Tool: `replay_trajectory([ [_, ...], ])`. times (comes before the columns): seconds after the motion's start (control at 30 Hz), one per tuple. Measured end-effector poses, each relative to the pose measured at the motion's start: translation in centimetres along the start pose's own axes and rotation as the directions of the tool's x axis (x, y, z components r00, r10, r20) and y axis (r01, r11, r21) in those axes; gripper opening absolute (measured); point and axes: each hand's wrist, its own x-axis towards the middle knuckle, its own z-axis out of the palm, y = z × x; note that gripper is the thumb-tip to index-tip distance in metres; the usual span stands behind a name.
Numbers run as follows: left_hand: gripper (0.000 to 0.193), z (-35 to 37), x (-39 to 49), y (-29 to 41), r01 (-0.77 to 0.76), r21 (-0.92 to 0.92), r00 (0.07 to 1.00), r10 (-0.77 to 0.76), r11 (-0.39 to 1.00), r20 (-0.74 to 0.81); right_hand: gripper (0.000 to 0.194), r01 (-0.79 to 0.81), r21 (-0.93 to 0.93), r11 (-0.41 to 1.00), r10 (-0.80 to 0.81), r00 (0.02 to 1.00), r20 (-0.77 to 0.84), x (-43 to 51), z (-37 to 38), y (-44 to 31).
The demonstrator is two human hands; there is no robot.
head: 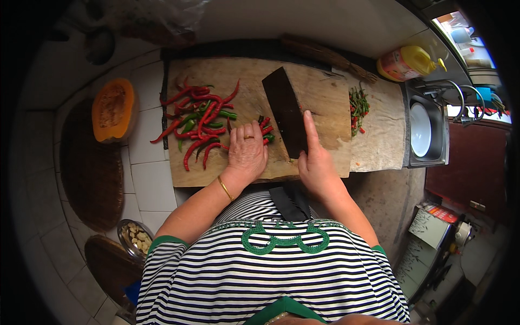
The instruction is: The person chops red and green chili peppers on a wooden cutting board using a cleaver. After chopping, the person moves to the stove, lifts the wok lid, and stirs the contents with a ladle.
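Note:
My left hand (246, 151) presses a bunch of red and green chili peppers (267, 131) against the wooden cutting board (325, 101); their cut ends stick out to its right. A wide, dark cleaver (285, 111) is in my right hand (319, 160), whose index finger lies along the blade. The blade is just right of the bunch, over the board. More whole red chili peppers (211, 109), mixed with a few green ones (187, 126), lie in a loose pile on the board's left part. The cleaver's handle is hidden in my right hand.
Chili stems (359, 107) lie on a cloth (382, 126) right of the board, near a sink (439, 156) with a white basin (420, 130). A yellow jug (406, 63) stands behind. On the left are a halved pumpkin (113, 109) and a bowl of garlic cloves (136, 239).

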Motion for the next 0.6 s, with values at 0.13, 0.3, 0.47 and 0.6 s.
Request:
replay_trajectory([
  [0.13,0.066,0.3,0.1,-0.4,-0.087,0.067,0.996,0.087,0.994,-0.007,0.092,0.083,-0.048,0.995,-0.083,0.997,-0.005,-1.0,-1.9,-0.9],
  [0.3,0.061,0.5,0.3,-0.5,-0.122,0.092,0.993,0.121,0.988,0.016,0.096,-0.007,-0.195,0.981,0.046,0.980,0.194,-0.9,-1.9,-2.4],
  [0.47,0.055,0.9,0.1,-0.4,-0.149,0.142,0.989,0.147,0.979,0.021,0.093,-0.034,-0.204,0.978,0.083,0.969,0.233,-0.7,-0.8,-2.6],
  [0.6,0.055,1.2,0.1,-0.5,-0.157,0.121,0.988,0.157,0.980,0.010,0.096,-0.003,-0.225,0.974,0.050,0.978,0.203,-0.2,1.1,-2.2],
])
